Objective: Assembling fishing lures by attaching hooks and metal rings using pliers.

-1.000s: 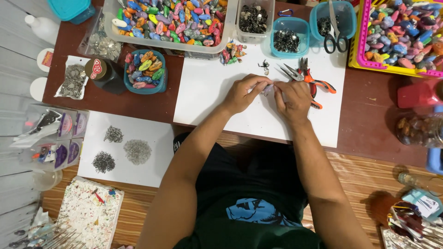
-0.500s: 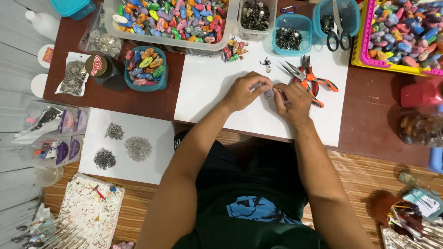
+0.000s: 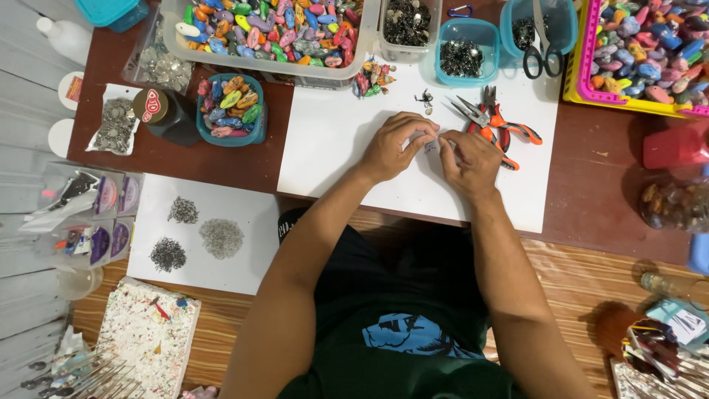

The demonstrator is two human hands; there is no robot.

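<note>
My left hand [image 3: 396,145] and my right hand [image 3: 470,160] meet fingertip to fingertip over a white sheet [image 3: 347,170] on the brown table. Between the fingertips sits a tiny metal piece [image 3: 434,144], too small to make out; both hands pinch it. Orange-handled pliers [image 3: 496,125] lie just beyond my right hand, touching the sheet. A small dark metal bit [image 3: 425,97] lies farther back on the sheet.
A clear tray of coloured beads [image 3: 273,29], a blue bowl of beads [image 3: 230,109], blue tubs of metal findings [image 3: 464,55], scissors [image 3: 540,52] and a pink basket of beads [image 3: 642,52] line the back. Small metal heaps [image 3: 199,233] lie on a second white sheet, left.
The view has shifted slightly. Both hands stay together at the same spot on the sheet, fingers working the tiny piece.
</note>
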